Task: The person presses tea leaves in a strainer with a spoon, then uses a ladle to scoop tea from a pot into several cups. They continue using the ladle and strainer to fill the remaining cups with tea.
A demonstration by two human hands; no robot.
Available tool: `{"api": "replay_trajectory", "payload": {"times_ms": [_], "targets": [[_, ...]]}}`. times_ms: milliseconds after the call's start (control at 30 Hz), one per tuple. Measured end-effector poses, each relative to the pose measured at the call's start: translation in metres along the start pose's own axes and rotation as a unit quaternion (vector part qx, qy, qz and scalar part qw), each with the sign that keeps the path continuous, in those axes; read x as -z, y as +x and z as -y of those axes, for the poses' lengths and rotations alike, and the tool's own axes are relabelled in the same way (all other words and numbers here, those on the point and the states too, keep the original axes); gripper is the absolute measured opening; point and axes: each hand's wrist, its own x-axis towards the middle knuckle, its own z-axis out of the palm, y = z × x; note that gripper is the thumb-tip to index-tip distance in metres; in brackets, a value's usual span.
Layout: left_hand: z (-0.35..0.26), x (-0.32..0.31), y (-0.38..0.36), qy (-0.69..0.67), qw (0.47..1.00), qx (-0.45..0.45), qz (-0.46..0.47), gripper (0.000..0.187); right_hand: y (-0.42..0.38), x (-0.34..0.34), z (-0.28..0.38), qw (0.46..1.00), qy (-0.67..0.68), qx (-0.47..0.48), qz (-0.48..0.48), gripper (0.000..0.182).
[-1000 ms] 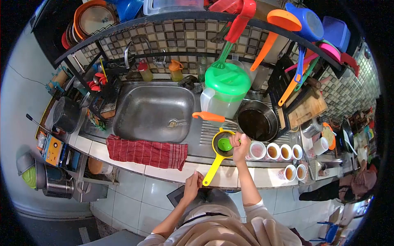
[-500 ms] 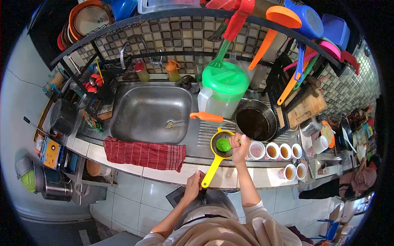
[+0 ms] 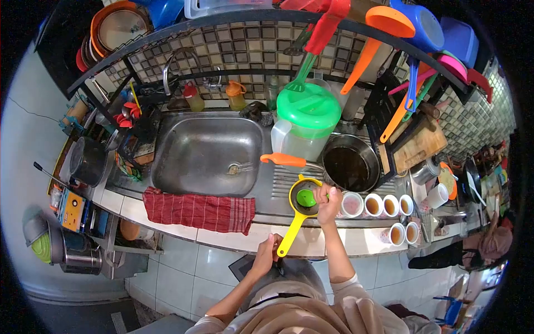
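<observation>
My right hand (image 3: 327, 204) is closed round the handle of a small green scoop (image 3: 306, 197). Its bowl sits inside a yellow strainer (image 3: 292, 231) with dark mesh, at the front of the steel drainboard. The strainer's long handle slopes toward me past the counter edge. Beside the handle's end is my left hand (image 3: 267, 254), fingers curled; whether anything is in them is hidden. Just right of my right hand stands a pale, patterned paper cup (image 3: 351, 205). Behind it, a steel pot (image 3: 350, 162) holds dark liquid.
Several cups of amber liquid (image 3: 390, 205) line the counter's right. A green-lidded pitcher (image 3: 305, 131) stands behind the strainer, near an orange handle (image 3: 283, 160). A red cloth (image 3: 197, 213) drapes the front of the sink (image 3: 208, 153). Utensils hang overhead. Another person (image 3: 484, 245) is at far right.
The whole view has shifted slightly, moving the scene a little to the right. My right hand has dipped slightly; the scoop remains in the strainer and my left hand stays beside the handle.
</observation>
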Motion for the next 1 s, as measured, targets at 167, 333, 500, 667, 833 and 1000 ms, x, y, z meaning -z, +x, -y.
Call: {"api": "replay_trajectory", "payload": {"times_ms": [167, 333, 500, 667, 833, 1000], "targets": [[0.005, -0.001, -0.005, -0.005, 1.000, -0.005, 0.001, 0.056, 0.000, 0.001, 0.000, 1.000, 0.020, -0.010, -0.015, 0.050], [0.003, -0.004, -0.003, -0.012, 1.000, -0.007, 0.002, 0.053, 0.000, 0.004, -0.001, 1.000, 0.005, 0.000, 0.018, 0.049], [-0.004, -0.009, 0.000, -0.015, 1.000, 0.002, 0.015, 0.043, 0.001, 0.003, 0.002, 1.000, 0.014, -0.001, 0.009, 0.049], [-0.001, -0.014, 0.008, -0.046, 0.997, -0.017, 0.054, 0.040, 0.000, 0.005, 0.001, 1.000, 0.007, 0.002, 0.007, 0.048], [-0.006, -0.015, 0.010, -0.083, 0.992, -0.018, 0.088, 0.035, 0.002, 0.004, 0.004, 1.000, 0.017, 0.003, 0.008, 0.046], [-0.006, -0.014, 0.010, -0.079, 0.993, -0.004, 0.093, 0.032, 0.002, 0.005, 0.004, 0.999, 0.044, -0.017, 0.004, 0.046]]}}
